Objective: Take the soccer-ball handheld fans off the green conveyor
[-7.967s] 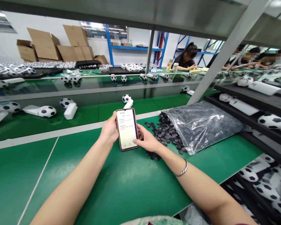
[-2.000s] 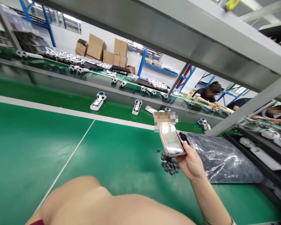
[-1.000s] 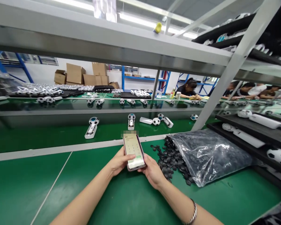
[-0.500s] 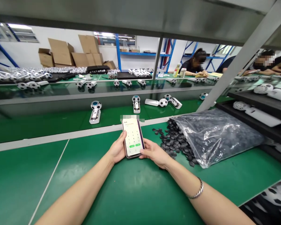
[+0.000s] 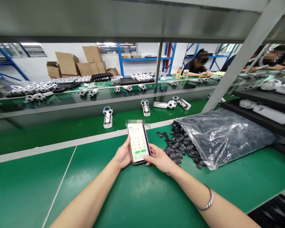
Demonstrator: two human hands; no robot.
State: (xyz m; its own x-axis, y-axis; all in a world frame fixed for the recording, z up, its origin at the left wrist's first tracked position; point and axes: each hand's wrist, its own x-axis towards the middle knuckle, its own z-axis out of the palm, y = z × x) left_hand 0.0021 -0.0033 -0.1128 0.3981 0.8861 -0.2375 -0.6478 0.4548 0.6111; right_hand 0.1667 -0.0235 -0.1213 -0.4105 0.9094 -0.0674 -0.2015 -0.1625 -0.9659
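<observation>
A smartphone [image 5: 138,143] with a lit keypad screen is upright above the green bench [image 5: 133,196], between both my hands. My left hand [image 5: 123,156] wraps its left edge from behind. My right hand [image 5: 159,157] cradles the lower right corner, its thumb resting on the bottom of the screen. A metal bracelet [image 5: 205,202] circles my right wrist.
A clear plastic bag [image 5: 223,134] spills several small black parts [image 5: 178,145] just right of my hands. Football-patterned white handheld devices [image 5: 107,116] lie on the conveyor behind. Black trays [image 5: 263,107] stand at the right. Other people sit at far tables.
Eight seconds ago both hands held the phone on a text page. Two seconds ago only the right hand held it. Both hands now hold it again; the screen shows a keypad.
</observation>
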